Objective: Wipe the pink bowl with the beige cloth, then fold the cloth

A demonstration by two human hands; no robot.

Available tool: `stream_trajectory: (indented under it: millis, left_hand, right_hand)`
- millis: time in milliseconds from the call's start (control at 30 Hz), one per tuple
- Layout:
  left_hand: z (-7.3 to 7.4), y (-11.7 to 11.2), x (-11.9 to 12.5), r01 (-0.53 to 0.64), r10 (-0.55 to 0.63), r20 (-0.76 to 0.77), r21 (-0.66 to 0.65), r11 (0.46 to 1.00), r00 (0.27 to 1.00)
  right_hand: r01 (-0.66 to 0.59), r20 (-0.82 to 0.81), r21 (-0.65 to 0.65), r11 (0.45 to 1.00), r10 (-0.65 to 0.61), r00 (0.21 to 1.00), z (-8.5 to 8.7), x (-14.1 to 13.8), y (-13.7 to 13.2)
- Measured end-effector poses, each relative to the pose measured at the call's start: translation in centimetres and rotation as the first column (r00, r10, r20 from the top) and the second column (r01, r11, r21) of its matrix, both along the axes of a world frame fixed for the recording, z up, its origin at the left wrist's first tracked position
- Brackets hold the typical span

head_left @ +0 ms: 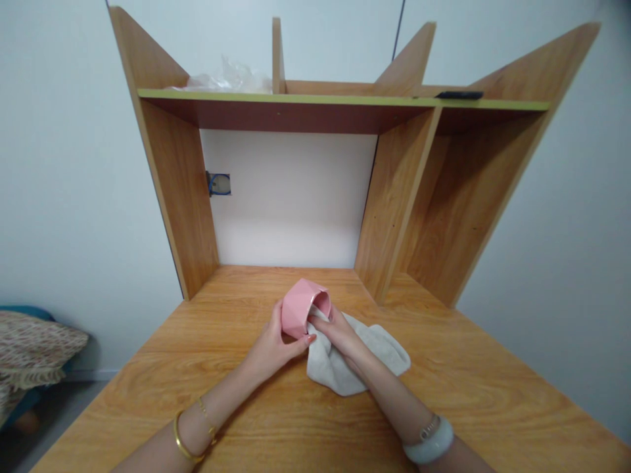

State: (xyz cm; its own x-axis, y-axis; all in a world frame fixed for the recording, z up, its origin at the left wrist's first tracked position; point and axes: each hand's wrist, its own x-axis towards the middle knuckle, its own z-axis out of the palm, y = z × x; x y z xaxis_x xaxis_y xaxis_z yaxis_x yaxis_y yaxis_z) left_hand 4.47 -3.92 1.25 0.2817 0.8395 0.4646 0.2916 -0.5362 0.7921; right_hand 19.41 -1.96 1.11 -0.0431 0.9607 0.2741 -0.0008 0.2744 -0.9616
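Note:
A pink faceted cup or pot (297, 307) is tilted on its side above the wooden desk, its opening turned toward the right. My left hand (280, 338) grips it from the left and below, the thumb near the rim. My right hand (338, 330) is closed on a pale grey cloth (340, 369), with part of the cloth and some fingers pushed inside the opening. The fingertips inside are hidden. The rest of the cloth hangs below and spreads to the right on the desk.
A wooden desk (221, 407) carries a shelf unit (394, 190) at its back. On the upper shelf lie a clear plastic bag (229, 79) and a dark flat object (460, 95). An open wall socket box (219, 184) shows wires. A patterned cushion (39, 345) is at far left.

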Motion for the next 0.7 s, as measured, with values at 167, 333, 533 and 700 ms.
stream_trajectory:
  millis: [167,333,533,700]
  left_hand:
    - [0.0,0.0,-0.1,-0.025,0.025,-0.024,0.013,1.000,0.999]
    - [0.2,-0.5,0.1,-0.024,0.025,-0.073,0.012,1.000,0.997]
    - [0.5,-0.9,0.2,-0.029,0.029,-0.101,-0.001,1.000,0.994]
    - [0.5,-1.0,0.2,-0.014,0.013,-0.132,-0.006,1.000,0.991]
  right_hand:
    - [0.049,-0.004,-0.010,0.999,-0.049,0.999,0.2,-0.5,-0.4]
    - [-0.037,0.006,0.041,0.998,0.037,0.999,0.1,-0.5,-0.3]
    - [0.098,0.083,0.057,0.994,-0.103,0.991,-1.0,0.2,1.3]
    - [0.335,0.186,0.003,0.942,-0.330,0.926,-2.3,1.4,2.6]
